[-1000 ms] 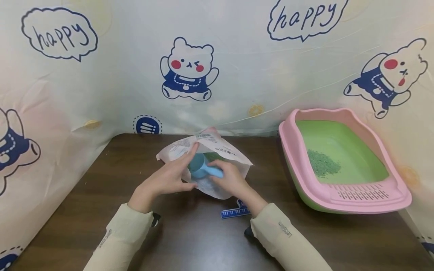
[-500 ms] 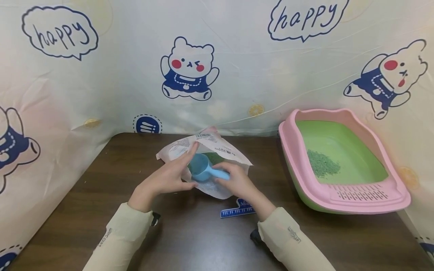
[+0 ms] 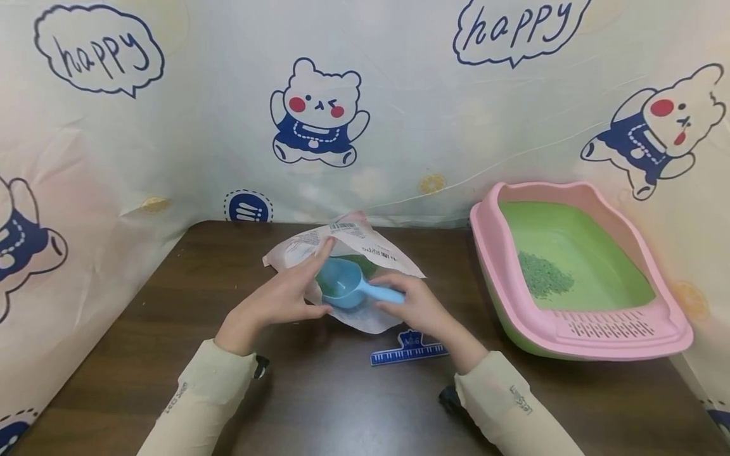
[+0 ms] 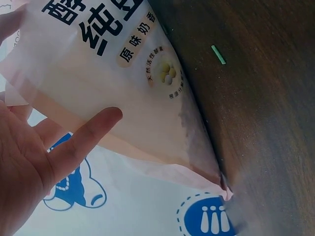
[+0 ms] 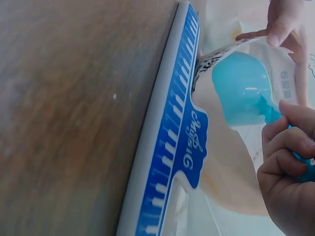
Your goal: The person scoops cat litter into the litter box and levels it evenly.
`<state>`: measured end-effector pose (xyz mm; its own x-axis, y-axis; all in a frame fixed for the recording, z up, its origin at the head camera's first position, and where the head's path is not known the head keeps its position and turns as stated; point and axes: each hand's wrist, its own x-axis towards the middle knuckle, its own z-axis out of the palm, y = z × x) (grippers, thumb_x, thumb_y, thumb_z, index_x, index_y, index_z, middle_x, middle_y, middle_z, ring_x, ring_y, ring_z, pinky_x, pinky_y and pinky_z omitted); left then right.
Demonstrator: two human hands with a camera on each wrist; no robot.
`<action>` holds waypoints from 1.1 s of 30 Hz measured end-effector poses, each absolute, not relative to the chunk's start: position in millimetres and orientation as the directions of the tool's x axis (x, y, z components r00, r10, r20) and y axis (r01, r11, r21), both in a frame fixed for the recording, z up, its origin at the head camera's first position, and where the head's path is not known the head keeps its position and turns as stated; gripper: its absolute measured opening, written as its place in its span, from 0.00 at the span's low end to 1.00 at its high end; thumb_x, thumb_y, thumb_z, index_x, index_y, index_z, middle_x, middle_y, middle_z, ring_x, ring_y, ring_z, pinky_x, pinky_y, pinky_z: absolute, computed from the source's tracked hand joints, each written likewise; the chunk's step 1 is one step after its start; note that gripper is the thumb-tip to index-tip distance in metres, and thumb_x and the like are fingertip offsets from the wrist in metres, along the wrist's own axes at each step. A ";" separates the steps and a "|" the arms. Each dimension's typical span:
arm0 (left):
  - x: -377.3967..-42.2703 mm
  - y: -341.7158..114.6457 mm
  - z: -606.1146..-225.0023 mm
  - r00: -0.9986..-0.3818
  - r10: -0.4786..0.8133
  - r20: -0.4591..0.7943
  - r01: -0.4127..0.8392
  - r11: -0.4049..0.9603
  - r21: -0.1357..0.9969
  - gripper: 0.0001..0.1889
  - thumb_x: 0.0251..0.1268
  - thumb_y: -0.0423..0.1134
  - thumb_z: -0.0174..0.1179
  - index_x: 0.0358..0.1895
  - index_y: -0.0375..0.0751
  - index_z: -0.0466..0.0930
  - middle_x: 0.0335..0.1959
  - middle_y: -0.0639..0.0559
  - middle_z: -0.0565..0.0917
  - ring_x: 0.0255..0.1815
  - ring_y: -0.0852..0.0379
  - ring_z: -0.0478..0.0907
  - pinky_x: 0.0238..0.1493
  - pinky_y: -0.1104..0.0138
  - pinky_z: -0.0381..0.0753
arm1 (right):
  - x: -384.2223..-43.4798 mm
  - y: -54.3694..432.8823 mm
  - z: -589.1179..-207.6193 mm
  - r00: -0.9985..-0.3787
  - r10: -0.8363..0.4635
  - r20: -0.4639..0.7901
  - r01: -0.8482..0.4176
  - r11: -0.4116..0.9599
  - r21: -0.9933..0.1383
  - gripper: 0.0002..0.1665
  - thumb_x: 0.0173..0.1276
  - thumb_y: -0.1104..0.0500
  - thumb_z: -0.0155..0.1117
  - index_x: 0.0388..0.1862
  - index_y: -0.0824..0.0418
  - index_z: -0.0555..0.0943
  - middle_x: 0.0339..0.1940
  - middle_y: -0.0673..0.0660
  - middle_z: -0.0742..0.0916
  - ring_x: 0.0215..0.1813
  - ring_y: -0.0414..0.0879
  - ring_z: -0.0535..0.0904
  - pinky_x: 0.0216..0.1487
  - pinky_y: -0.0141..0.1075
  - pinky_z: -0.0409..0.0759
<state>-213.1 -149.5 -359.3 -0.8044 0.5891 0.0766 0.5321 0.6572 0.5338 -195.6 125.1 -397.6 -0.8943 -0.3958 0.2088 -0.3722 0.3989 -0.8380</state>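
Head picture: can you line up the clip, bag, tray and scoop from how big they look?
Biggest to smallest:
1. Tray
2. Bag
3. Scoop, partly covered
4. Clip, maybe partly hidden

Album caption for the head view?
Left hand on an open bag of green litter, right hand holding a blue scoop at its mouth, litter box at right.

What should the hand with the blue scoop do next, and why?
Maybe the right hand should lift the scoop clear of the bag: it grips the scoop, which sits in the bag's opening, where green bits show.
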 end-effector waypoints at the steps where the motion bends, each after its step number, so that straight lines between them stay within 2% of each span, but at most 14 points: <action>1: -213.4 -149.7 -358.8 -0.805 0.588 0.076 0.532 0.660 0.531 0.62 0.54 0.46 0.74 0.81 0.63 0.30 0.83 0.52 0.47 0.70 0.43 0.70 0.61 0.50 0.78 | -195.0 126.5 -396.4 -0.897 -0.393 0.202 -0.365 0.400 -0.841 0.22 0.62 0.67 0.71 0.56 0.61 0.84 0.55 0.59 0.86 0.48 0.51 0.78 0.50 0.40 0.77; 12: -214.9 -149.4 -356.4 -0.806 0.588 0.062 0.527 0.667 0.527 0.61 0.55 0.45 0.73 0.81 0.61 0.31 0.83 0.50 0.46 0.69 0.44 0.70 0.62 0.49 0.77 | -186.1 143.5 -388.1 -0.899 -0.389 0.199 -0.361 0.405 -0.840 0.21 0.64 0.64 0.70 0.57 0.58 0.83 0.56 0.59 0.85 0.47 0.51 0.76 0.47 0.39 0.75; 24: -213.6 -149.1 -358.6 -0.811 0.582 0.060 0.519 0.669 0.532 0.62 0.55 0.44 0.73 0.81 0.62 0.31 0.83 0.49 0.48 0.68 0.47 0.69 0.62 0.50 0.78 | -177.6 163.7 -385.8 -0.916 -0.370 0.157 -0.296 0.356 -0.886 0.22 0.65 0.63 0.69 0.59 0.56 0.83 0.52 0.60 0.85 0.42 0.51 0.76 0.43 0.38 0.78; 33: -213.2 -150.4 -358.9 -0.814 0.578 0.055 0.513 0.672 0.533 0.62 0.55 0.44 0.73 0.81 0.64 0.30 0.83 0.49 0.48 0.64 0.48 0.70 0.62 0.50 0.78 | -172.4 177.1 -383.7 -0.904 -0.394 0.166 -0.314 0.349 -0.883 0.21 0.66 0.62 0.68 0.59 0.55 0.82 0.46 0.59 0.85 0.40 0.51 0.77 0.41 0.37 0.79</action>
